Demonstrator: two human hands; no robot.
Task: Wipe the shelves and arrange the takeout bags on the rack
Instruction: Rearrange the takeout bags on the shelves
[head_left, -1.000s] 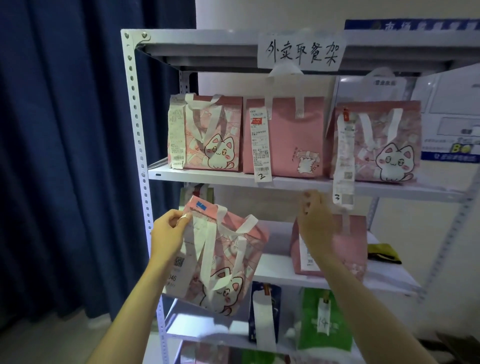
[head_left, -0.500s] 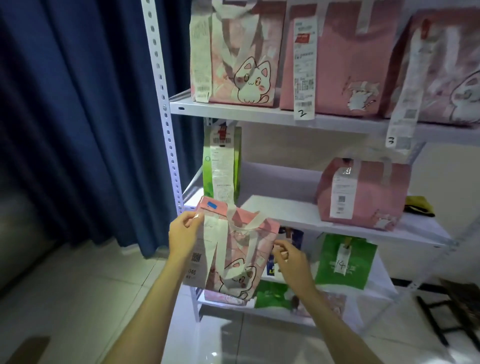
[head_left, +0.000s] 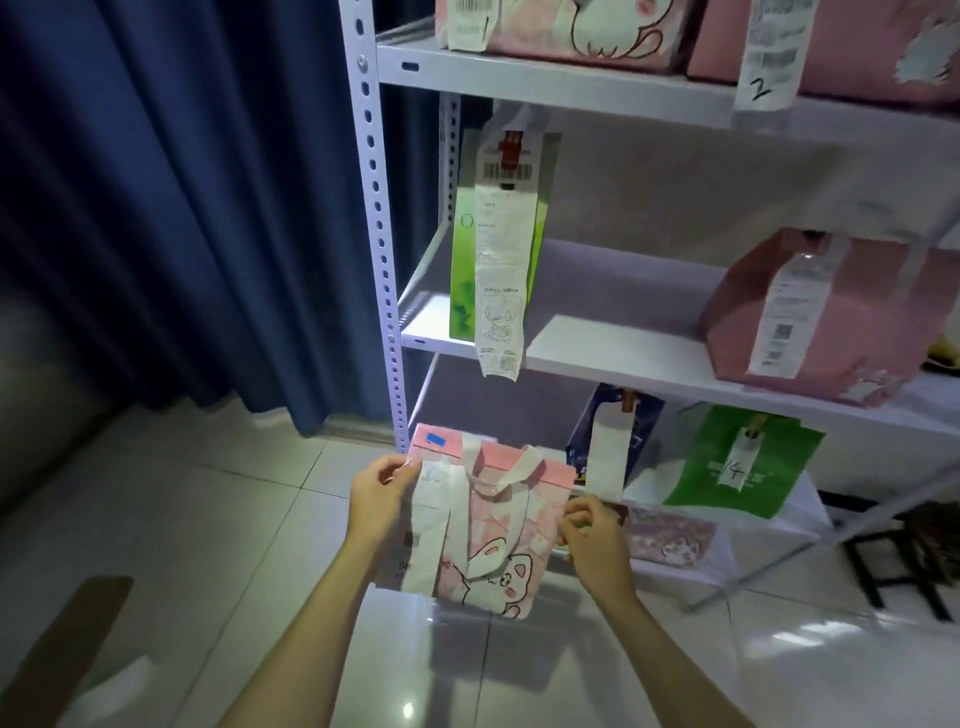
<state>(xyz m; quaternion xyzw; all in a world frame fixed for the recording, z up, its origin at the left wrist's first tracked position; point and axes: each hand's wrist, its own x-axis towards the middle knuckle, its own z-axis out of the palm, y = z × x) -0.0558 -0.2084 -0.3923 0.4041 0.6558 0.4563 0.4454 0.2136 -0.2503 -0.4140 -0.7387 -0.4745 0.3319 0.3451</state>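
Bag: pink cat-print takeout bag (head_left: 498, 525) held upright in the air in front of the rack's (head_left: 382, 270) lower left corner, above the floor, resting on no shelf.
Left hand: left hand (head_left: 382, 501) pinches the bag's upper left edge, fingers curled onto the receipt (head_left: 431, 525) hanging down its front.
Right hand: right hand (head_left: 592, 530) grips the bag's right edge, fingers clenched on the material.
Risk, grip: both holds sit on edges only; the bag could probably sag or slip if one hand lets go before a shelf bears it.
Risk, receipt: the left pinch may tear the slip loose.
Risk, placement: the lower shelf already holds a blue bag (head_left: 613, 441) and a green bag (head_left: 737, 462), which could be knocked.
Surface: white metal shelves; the middle shelf (head_left: 613, 317) has bare space between a tall green bag (head_left: 467, 270) and a pink bag (head_left: 831, 312).
Room: glossy tiled floor (head_left: 218, 525), dark blue curtain (head_left: 171, 197) left of the rack.
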